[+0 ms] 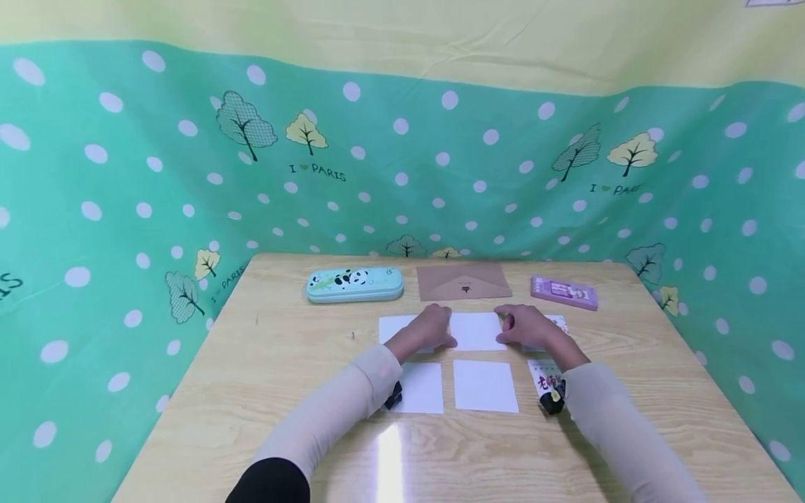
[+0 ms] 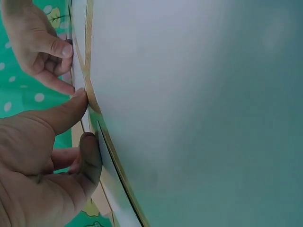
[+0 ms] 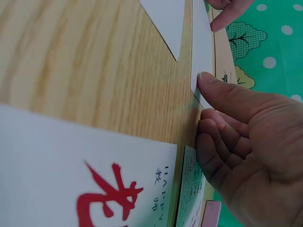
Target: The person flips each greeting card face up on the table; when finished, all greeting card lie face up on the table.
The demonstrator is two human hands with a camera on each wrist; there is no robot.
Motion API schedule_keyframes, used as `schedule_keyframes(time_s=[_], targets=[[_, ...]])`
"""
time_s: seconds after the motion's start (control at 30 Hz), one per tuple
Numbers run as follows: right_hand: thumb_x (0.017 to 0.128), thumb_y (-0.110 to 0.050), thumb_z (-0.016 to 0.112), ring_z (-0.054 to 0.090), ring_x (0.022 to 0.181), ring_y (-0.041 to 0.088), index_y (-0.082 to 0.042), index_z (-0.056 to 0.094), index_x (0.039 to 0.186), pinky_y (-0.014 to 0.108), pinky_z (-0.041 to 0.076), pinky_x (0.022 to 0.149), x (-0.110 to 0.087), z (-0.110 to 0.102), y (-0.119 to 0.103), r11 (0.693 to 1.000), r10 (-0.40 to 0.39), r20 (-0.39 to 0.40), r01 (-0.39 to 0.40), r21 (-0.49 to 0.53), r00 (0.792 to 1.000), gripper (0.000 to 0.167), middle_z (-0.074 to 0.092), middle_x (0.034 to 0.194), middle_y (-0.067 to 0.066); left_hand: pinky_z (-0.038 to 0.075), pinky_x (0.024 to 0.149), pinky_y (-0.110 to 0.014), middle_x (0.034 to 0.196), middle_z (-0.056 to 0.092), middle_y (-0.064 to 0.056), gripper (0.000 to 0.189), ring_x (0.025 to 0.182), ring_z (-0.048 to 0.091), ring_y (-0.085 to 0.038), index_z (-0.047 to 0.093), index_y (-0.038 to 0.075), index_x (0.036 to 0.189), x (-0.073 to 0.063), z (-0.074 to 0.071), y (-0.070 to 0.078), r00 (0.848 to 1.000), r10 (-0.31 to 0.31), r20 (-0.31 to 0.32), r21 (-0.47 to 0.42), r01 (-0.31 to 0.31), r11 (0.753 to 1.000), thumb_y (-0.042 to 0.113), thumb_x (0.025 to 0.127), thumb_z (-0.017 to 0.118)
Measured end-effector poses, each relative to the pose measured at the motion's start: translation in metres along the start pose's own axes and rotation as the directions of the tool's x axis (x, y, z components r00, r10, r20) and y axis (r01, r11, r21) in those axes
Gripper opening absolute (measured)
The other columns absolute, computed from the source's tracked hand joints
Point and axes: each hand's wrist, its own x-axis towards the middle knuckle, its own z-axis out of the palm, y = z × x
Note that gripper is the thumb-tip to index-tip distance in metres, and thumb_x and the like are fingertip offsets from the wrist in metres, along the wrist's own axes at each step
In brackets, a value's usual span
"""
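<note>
A blank white card (image 1: pixel 476 331) lies in the middle of the far row on the table, between both hands. My left hand (image 1: pixel 430 327) touches its left edge, thumb and forefinger spread apart. At the right edge my right hand (image 1: pixel 527 325) touches it with the thumb (image 3: pixel 210 81) near the closer corner and the forefinger by the farther one. Under the left wrist, another white card (image 1: pixel 393 325) is partly covered. Partly behind the right hand lies a printed card (image 1: pixel 557 323).
Nearer are two blank cards, one left (image 1: pixel 423 388) and one middle (image 1: pixel 486 386), plus a card with red characters (image 1: pixel 544 377). Along the back lie a blue panda pencil case (image 1: pixel 355 285), a brown envelope (image 1: pixel 464 282) and a purple box (image 1: pixel 564 292). A green dotted curtain (image 1: pixel 402 161) surrounds the table.
</note>
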Motion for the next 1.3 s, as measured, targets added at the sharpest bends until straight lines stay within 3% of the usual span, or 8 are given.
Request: schedule_keyframes(time_s=[0.37, 0.5, 0.67, 0.77, 0.9, 1.07, 1.23, 1.3], targets=[[0.086, -0.017, 0.081, 0.059, 0.078, 0.019, -0.006, 0.047, 0.147, 0.031, 0.05, 0.07, 0.004, -0.003, 0.001, 0.999, 0.022, -0.01, -0.022, 0.049, 1.0, 0.071, 0.064, 0.092, 0.005, 0.052, 0.103, -0.034, 0.122, 0.064, -0.008, 0.07, 0.107, 0.058, -0.019, 0.055, 0.006, 0.141, 0.003, -0.005, 0.002, 1.0, -0.012, 0.003, -0.006, 0.012, 1.0, 0.035, 0.084, 0.084], [0.087, -0.017, 0.08, 0.059, 0.081, 0.019, -0.009, 0.045, 0.146, 0.03, 0.05, 0.07, 0.005, -0.004, 0.0, 0.998, 0.029, -0.021, -0.028, 0.054, 0.999, 0.069, 0.063, 0.096, 0.006, 0.053, 0.1, -0.034, 0.119, 0.062, -0.008, 0.072, 0.101, 0.058, -0.019, 0.053, 0.004, 0.141, 0.004, -0.008, 0.002, 0.999, -0.045, 0.01, -0.056, 0.045, 0.997, 0.034, 0.084, 0.085], [0.088, -0.015, 0.079, 0.059, 0.081, 0.02, -0.01, 0.043, 0.143, 0.031, 0.05, 0.069, 0.003, -0.002, -0.001, 0.998, 0.021, -0.034, -0.019, 0.051, 0.999, 0.066, 0.062, 0.099, 0.008, 0.052, 0.104, -0.034, 0.128, 0.062, -0.011, 0.082, 0.112, 0.061, -0.022, 0.046, 0.004, 0.148, 0.004, -0.007, 0.004, 0.998, -0.067, 0.002, -0.087, 0.067, 0.994, 0.032, 0.082, 0.086], [0.089, -0.013, 0.079, 0.059, 0.08, 0.02, -0.009, 0.042, 0.141, 0.031, 0.05, 0.069, 0.001, 0.0, -0.001, 0.999, 0.012, -0.046, -0.009, 0.053, 0.999, 0.065, 0.062, 0.099, 0.008, 0.056, 0.094, -0.033, 0.118, 0.066, -0.009, 0.086, 0.102, 0.065, -0.021, 0.039, 0.007, 0.151, 0.002, -0.004, 0.005, 0.996, -0.087, 0.003, -0.173, 0.086, 0.981, 0.026, 0.082, 0.087], [0.089, -0.013, 0.078, 0.058, 0.08, 0.02, -0.008, 0.04, 0.137, 0.031, 0.05, 0.068, -0.004, 0.001, 0.0, 0.997, 0.01, -0.073, -0.004, 0.08, 0.997, 0.061, 0.062, 0.099, 0.008, 0.055, 0.072, -0.029, 0.09, 0.065, -0.002, 0.08, 0.075, 0.063, -0.017, 0.036, 0.012, 0.149, -0.001, -0.001, 0.005, 0.997, -0.066, -0.025, -0.269, 0.057, 0.961, 0.017, 0.085, 0.084], [0.09, -0.013, 0.077, 0.058, 0.08, 0.019, -0.004, 0.045, 0.131, 0.031, 0.051, 0.071, -0.009, -0.001, 0.004, 0.993, -0.017, -0.16, 0.036, 0.116, 0.987, 0.053, 0.063, 0.095, 0.007, 0.052, 0.062, -0.025, 0.083, 0.063, 0.002, 0.067, 0.068, 0.06, -0.013, 0.041, 0.016, 0.144, -0.002, -0.003, 0.004, 0.99, 0.0, -0.142, -0.294, -0.042, 0.955, 0.013, 0.089, 0.079], [0.094, -0.018, 0.073, 0.055, 0.073, 0.017, -0.008, 0.063, 0.098, 0.027, 0.048, 0.065, -0.011, -0.004, 0.01, 0.993, -0.1, -0.238, 0.114, 0.043, 0.966, 0.015, 0.062, 0.081, 0.002, 0.051, 0.062, -0.021, 0.086, 0.063, 0.003, 0.039, 0.072, 0.06, -0.01, 0.056, 0.015, 0.131, -0.001, -0.007, 0.002, 0.98, 0.05, -0.194, -0.239, -0.096, 0.966, 0.017, 0.095, 0.073], [0.096, -0.02, 0.072, 0.054, 0.07, 0.017, -0.012, 0.063, 0.085, 0.026, 0.046, 0.061, -0.012, -0.004, 0.012, 0.99, -0.123, -0.256, 0.136, 0.035, 0.959, 0.016, 0.061, 0.076, 0.0, 0.051, 0.064, -0.02, 0.088, 0.064, 0.003, 0.022, 0.074, 0.06, -0.009, 0.063, 0.014, 0.118, -0.001, -0.008, 0.002, 0.978, 0.073, -0.197, -0.19, -0.111, 0.975, 0.02, 0.098, 0.07]])
